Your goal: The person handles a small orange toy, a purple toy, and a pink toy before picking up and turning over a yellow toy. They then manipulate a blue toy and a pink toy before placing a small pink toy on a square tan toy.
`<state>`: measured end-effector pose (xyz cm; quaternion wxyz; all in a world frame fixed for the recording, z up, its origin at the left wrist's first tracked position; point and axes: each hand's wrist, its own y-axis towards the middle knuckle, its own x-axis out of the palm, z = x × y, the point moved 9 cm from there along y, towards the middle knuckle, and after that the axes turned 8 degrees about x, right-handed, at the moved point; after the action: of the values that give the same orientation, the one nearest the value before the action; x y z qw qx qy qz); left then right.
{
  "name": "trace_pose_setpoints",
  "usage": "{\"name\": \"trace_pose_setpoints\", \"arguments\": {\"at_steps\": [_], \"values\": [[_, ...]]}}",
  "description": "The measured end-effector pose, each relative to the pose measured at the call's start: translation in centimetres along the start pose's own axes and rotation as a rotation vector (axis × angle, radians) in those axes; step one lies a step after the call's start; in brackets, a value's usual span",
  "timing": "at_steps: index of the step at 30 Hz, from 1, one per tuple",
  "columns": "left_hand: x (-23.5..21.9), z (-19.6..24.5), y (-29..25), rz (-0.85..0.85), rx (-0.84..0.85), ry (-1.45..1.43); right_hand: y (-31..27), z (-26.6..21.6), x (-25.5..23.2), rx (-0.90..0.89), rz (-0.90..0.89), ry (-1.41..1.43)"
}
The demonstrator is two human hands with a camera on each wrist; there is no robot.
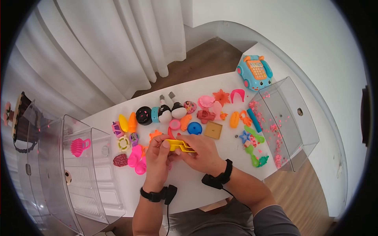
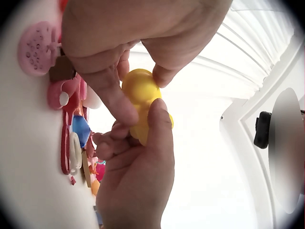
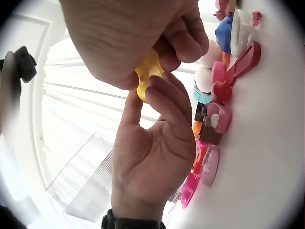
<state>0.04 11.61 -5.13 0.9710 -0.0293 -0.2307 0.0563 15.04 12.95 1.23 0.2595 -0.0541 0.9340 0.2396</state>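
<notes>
Both hands meet over the table's front part, pinching one small yellow toy (image 1: 177,145) between them. Its side seen in the left wrist view is smooth and rounded, like joined bulges (image 2: 141,88); the head view shows a thin, angular yellow edge toward the right. My left hand (image 1: 158,159) grips the left end with thumb and fingers. On the other end are the thumb and fingers of my right hand (image 1: 202,153). In the right wrist view the fingers cover much of the yellow toy (image 3: 149,69).
Beyond the hands lie a blue round lid (image 1: 194,128), a tan square tray (image 1: 213,129) and several colourful toys. Clear bins stand left (image 1: 84,177) and right (image 1: 291,122); a toy phone (image 1: 255,72) sits at the back right. White curtains hang behind.
</notes>
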Motion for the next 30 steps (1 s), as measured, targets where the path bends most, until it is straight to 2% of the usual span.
{"name": "trace_pose_setpoints", "arguments": {"at_steps": [4,7,9,13,15,22,24,25,27,28,30], "values": [[-0.2,-0.1,0.0,0.006,-0.015,-0.104,0.2,-0.1,-0.1,0.006,0.013,-0.038],[0.3,-0.3,0.0,-0.075,0.004,-0.203,0.2,0.0,-0.2,0.011,0.03,-0.093],[-0.1,-0.6,0.2,-0.084,-0.004,-0.241,0.5,-1.7,-0.5,-0.092,0.009,-0.119],[-0.2,-0.1,0.3,-0.061,-0.002,-0.269,0.6,-2.3,-0.8,-0.096,-0.006,-0.053],[-0.5,0.3,0.2,-0.018,0.046,-0.215,0.5,-0.7,-0.5,0.041,-0.056,0.05],[0.4,1.4,0.1,-0.068,0.088,-0.189,0.1,0.5,-0.5,0.051,-0.01,0.159],[0.2,1.2,0.1,-0.114,0.088,-0.14,-0.6,2.7,-0.5,0.271,0.019,0.168],[0.3,1.2,0.1,-0.112,0.089,-0.141,-0.5,2.6,-0.7,0.27,0.017,0.167],[0.8,1.8,0.0,-0.099,0.126,-0.086,-0.8,4.3,-1.3,0.478,0.068,0.388],[0.6,1.8,0.0,-0.097,0.126,-0.085,-0.7,4.5,-1.4,0.478,0.065,0.389],[1.2,1.6,-0.2,-0.188,0.134,0.01,-0.8,4.9,-0.3,0.511,-0.059,0.574]]}}
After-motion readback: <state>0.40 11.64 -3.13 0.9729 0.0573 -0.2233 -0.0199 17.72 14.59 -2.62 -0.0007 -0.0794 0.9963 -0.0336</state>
